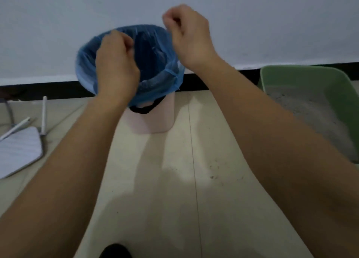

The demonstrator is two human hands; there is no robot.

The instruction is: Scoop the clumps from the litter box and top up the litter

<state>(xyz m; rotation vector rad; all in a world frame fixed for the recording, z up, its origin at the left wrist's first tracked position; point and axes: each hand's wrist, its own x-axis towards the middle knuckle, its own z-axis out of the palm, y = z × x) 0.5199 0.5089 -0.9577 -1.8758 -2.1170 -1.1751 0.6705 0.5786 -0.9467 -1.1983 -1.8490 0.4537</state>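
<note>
A pink waste bin stands on the floor against the wall, lined with a blue plastic bag folded over its rim. A black drawstring loop hangs from the bag's front. My left hand is over the bin's left side, fingers curled at the bag's rim. My right hand is at the far right rim, its fingertips pinching the bag's edge; the view is blurred there. To the right sits the green litter box holding grey litter. No scoop is in view.
A white router with antennas lies on the floor at the left. A black skirting strip runs along the white wall. Scattered litter grains dot the pale floor. A dark shape shows at the bottom edge.
</note>
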